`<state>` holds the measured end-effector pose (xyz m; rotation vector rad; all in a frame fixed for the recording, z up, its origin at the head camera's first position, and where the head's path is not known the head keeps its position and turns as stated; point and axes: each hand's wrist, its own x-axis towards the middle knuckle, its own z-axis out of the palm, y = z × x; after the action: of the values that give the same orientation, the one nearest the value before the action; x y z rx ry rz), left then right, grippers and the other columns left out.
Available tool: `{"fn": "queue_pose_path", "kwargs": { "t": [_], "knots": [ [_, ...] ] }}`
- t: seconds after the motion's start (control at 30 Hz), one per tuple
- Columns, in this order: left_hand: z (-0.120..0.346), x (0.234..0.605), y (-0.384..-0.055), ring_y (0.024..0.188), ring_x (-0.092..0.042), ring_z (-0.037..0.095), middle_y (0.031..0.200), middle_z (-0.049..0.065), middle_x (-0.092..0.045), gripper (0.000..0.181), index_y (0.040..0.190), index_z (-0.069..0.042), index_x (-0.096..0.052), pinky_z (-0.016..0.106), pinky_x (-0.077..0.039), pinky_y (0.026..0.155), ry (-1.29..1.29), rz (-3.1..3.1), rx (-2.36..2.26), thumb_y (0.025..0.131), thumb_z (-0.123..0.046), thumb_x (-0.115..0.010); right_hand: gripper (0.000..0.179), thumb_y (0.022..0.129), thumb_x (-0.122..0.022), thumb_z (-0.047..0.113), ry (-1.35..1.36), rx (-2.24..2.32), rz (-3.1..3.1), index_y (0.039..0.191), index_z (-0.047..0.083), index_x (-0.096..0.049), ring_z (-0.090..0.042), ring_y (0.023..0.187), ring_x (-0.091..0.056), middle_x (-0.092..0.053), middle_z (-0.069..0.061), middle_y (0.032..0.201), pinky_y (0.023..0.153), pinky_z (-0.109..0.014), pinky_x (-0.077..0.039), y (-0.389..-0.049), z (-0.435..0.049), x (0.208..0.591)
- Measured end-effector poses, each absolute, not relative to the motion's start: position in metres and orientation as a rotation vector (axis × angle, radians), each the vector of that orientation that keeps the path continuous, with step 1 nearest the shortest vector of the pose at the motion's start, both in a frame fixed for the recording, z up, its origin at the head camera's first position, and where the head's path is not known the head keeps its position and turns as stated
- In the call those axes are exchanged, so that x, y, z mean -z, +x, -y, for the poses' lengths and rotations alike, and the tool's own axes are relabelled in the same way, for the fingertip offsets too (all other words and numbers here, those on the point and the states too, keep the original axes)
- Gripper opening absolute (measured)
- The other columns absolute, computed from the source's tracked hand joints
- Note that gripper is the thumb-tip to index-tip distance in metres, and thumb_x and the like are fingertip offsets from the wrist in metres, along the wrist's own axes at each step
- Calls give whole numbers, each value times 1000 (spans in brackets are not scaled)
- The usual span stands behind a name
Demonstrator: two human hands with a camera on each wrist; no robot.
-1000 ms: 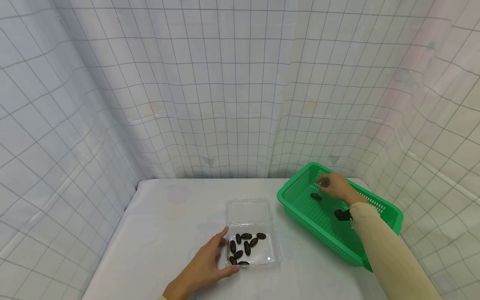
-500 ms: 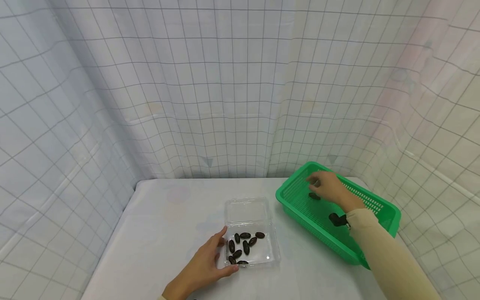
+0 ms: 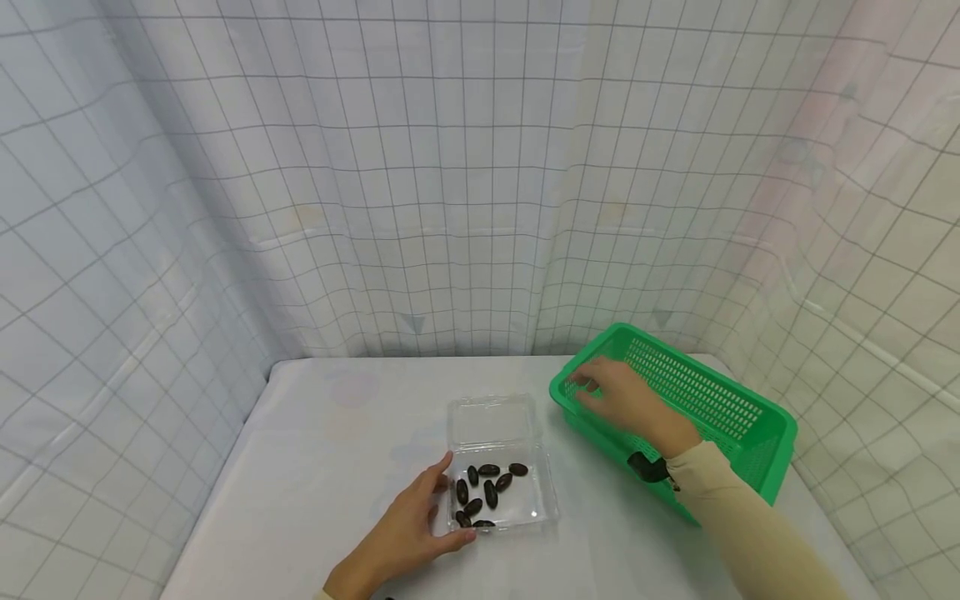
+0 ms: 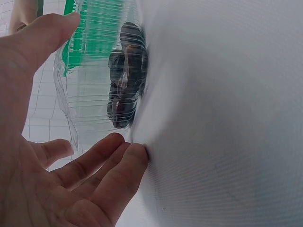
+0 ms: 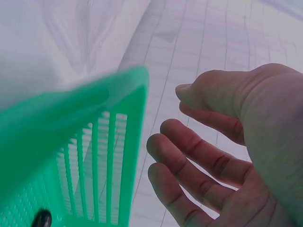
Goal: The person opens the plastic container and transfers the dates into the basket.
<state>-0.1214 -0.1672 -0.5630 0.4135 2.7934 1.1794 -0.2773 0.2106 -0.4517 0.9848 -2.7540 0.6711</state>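
In the head view, a clear plastic clamshell box (image 3: 525, 510) lies with its lid folded back and several dark brown oval dates (image 3: 491, 493) inside. My left hand (image 3: 408, 527) rests at its left side, thumb at the front edge, fingers spread along the wall. The left wrist view shows these fingers (image 4: 106, 158) right at the clear wall, the dates bunched behind it. My right hand (image 3: 618, 400) hovers over the left rim of a green basket (image 3: 772, 425). Its thumb and index finger come close together, the others loosely bent; I cannot tell whether something is between them.
One dark date (image 5: 42, 219) shows in the basket in the right wrist view. The basket stands at the right of the white-covered table (image 3: 322, 433). White grid-patterned curtains (image 3: 450, 208) enclose the back and sides.
My right hand has moved left and nearer from inside the basket to over its left rim. The left hand and the box have stayed in place.
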Motion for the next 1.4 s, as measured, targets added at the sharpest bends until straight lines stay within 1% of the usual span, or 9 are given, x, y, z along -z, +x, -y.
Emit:
{"fn": "queue_pose_path", "kwargs": {
  "t": [0.1, 0.2, 0.33, 0.5, 0.57, 0.7, 0.93, 1.2, 1.4],
  "knots": [
    [167, 564, -122, 141, -70, 32, 153, 14, -68, 125, 183, -5, -33, 52, -64, 115, 410, -2791, -1176, 90, -57, -100, 21, 105, -81, 2, 1061, -674, 2719, 126, 2, -84, -31, 103, -82, -84, -15, 122, 92, -44, -69, -269, -197, 456],
    [167, 564, -122, 143, -69, 33, 155, 14, -68, 125, 183, -6, -33, 57, -63, 116, 407, -2788, -1175, 91, -58, -99, 22, 104, -83, 2, 1148, -681, 2689, 126, 4, -84, -31, 101, -82, -83, -13, 121, 92, -41, -69, -261, -183, 461],
    [167, 563, -122, 144, -69, 33, 156, 15, -68, 126, 183, -6, -33, 58, -63, 116, 406, -2786, -1182, 91, -61, -98, 27, 102, -88, 7, 1256, -681, 2693, 129, 8, -85, -29, 104, -81, -82, -7, 121, 93, -39, -69, -250, -164, 469],
    [167, 563, -123, 145, -68, 34, 158, 17, -67, 125, 183, -6, -33, 55, -65, 113, 408, -2761, -1217, 91, -60, -98, 33, 102, -91, 13, 1376, -644, 2759, 134, 9, -84, -28, 108, -80, -81, -10, 124, 93, -34, -67, -242, -144, 479],
    [167, 563, -123, 145, -68, 34, 158, 17, -66, 125, 183, -6, -32, 55, -64, 113, 409, -2754, -1222, 91, -60, -98, 35, 102, -91, 13, 1431, -638, 2778, 135, 8, -84, -30, 110, -81, -80, -12, 127, 93, -33, -67, -239, -137, 482],
    [168, 563, -124, 145, -68, 33, 158, 15, -66, 125, 184, -7, -31, 55, -64, 114, 410, -2754, -1210, 92, -61, -97, 39, 100, -94, 15, 1534, -599, 2811, 136, 8, -83, -29, 110, -82, -79, -11, 129, 94, -29, -66, -236, -125, 488],
    [168, 561, -123, 144, -67, 29, 157, 10, -67, 124, 185, -10, -31, 54, -63, 116, 394, -2753, -1184, 92, -60, -97, 44, 98, -97, 23, 1610, -490, 2900, 138, 15, -83, -18, 109, -77, -79, -6, 129, 97, -27, -63, -232, -109, 495],
    [169, 560, -123, 146, -67, 30, 157, 10, -66, 124, 185, -11, -30, 57, -61, 118, 398, -2739, -1192, 93, -60, -96, 44, 92, -99, 20, 1703, -412, 2900, 133, 14, -85, -6, 104, -72, -81, -3, 124, 97, -22, -61, -236, -94, 502],
    [169, 561, -123, 146, -67, 30, 158, 11, -66, 123, 185, -13, -31, 56, -62, 117, 396, -2740, -1193, 93, -61, -96, 45, 91, -102, 21, 1749, -399, 2921, 133, 13, -86, -6, 104, -73, -82, -2, 122, 97, -19, -59, -238, -85, 507]
  ]
}}
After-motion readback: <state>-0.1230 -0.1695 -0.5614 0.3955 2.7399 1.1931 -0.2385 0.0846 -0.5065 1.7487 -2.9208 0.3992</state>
